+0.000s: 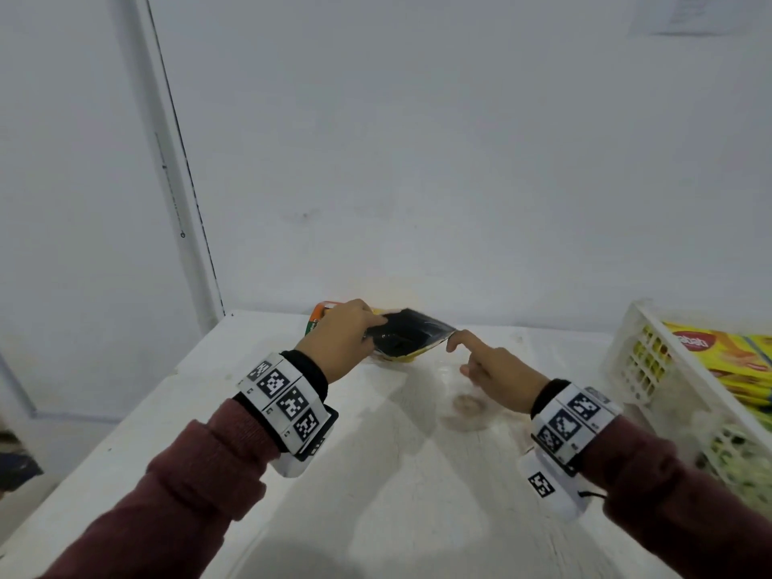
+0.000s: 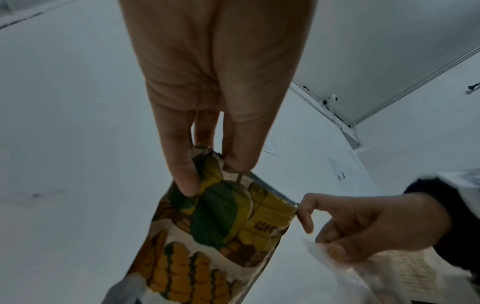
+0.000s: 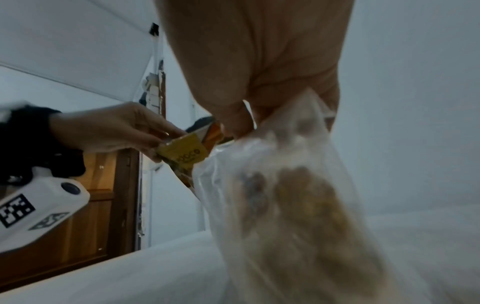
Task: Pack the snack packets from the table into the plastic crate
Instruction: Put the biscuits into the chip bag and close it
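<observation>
Nearest, on the white, faintly stained tabletop (image 1: 376,474), two maroon-sleeved arms reach forward. The right hand (image 1: 491,363) grips a clear, crinkly plastic packet of brownish snacks (image 3: 298,195), which hangs limp and soft from its curled lower fingers, while its forefinger points out to touch the corner of the next packet. The left hand (image 1: 340,342) pinches the top edge of a glossy foil packet (image 2: 221,236), dark on the side the head view shows and printed in yellow, green and orange on the other; it is held up off the tabletop, flat and stiff-seamed. Just behind it, against the wall, the corner of an orange-and-green printed packet (image 1: 319,315) lies on the tabletop. Off to the right, the white lattice plastic crate (image 1: 639,369) already holds yellow packets (image 1: 727,361). The packing seems well along: some packets are in, two are in hand, and at least one waits at the back.
</observation>
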Available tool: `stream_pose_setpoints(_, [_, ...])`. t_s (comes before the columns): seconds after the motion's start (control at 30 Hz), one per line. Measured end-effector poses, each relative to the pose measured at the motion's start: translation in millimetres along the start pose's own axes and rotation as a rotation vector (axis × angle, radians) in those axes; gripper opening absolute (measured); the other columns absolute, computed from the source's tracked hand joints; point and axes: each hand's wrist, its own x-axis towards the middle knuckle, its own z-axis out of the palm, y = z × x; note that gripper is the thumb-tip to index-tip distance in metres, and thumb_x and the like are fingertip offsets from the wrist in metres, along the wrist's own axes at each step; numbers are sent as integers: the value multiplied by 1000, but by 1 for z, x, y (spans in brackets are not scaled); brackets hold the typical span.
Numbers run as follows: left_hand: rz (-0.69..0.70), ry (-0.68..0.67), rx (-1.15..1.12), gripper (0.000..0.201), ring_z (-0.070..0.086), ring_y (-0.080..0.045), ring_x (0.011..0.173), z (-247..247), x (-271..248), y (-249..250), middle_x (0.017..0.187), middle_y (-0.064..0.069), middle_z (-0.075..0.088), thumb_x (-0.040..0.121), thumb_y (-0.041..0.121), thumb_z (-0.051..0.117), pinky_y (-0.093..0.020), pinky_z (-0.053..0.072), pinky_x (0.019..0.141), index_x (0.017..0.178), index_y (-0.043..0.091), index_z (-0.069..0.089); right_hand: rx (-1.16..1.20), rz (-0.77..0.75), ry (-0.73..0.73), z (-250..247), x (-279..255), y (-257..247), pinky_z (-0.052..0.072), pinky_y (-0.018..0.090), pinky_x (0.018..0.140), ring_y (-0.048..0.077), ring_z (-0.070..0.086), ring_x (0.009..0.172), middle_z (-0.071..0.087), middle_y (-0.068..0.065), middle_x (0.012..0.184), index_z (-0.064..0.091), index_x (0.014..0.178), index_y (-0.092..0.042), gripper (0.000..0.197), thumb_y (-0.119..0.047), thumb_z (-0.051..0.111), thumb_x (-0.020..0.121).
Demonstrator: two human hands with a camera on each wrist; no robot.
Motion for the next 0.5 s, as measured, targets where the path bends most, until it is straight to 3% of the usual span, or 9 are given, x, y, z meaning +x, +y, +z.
stream_pose_setpoints(0.13, [5,-17,-7,38,52,-25,110,2,-2,-2,120,-12,54,90,4,47,-23,37,92,125,13,58,19,23,55,12,-6,5,42,33,73,14,40,63,50,4,72,39,84,-37,28,-12,38,96])
stream_pose_setpoints(0.2, [2,-23,-13,39,52,-25,111,2,-3,-3,121,-12,54,90,4,47,-23,37,92,126,13,58,4,94,-19,14,-9,3,42,33,82,14,49,80,56,4,94,48,95,-33,6,-33,52,92])
stream_pose_setpoints(0.23, [1,-24,-17,39,52,-25,111,1,-3,-3,121,-12,54,90,4,48,-22,37,93,127,13,57,-37,135,-72,15,-10,3,41,31,84,16,51,89,52,3,104,48,107,-29,29,-42,61,84])
stream_pose_setpoints(0.3, [-4,-27,-25,40,51,-24,112,1,-5,-4,122,-11,54,90,4,48,-23,37,94,128,13,56,-158,202,-169,19,-8,5,43,29,85,18,51,93,42,-1,108,41,121,-26,64,-44,75,70])
stream_pose_setpoints(0.4, [-7,-22,-42,40,52,-25,111,-1,-8,-4,121,-12,55,89,3,48,-24,38,94,127,12,57,-292,214,-172,24,1,3,46,31,85,19,51,93,42,1,115,41,126,-24,69,-36,78,69])
stream_pose_setpoints(0.5, [-7,-11,-72,41,51,-24,112,-3,-12,-4,121,-12,55,89,3,50,-23,37,95,128,11,55,-498,232,-154,27,9,2,35,36,97,23,46,116,42,3,128,46,127,-27,63,-47,69,73])
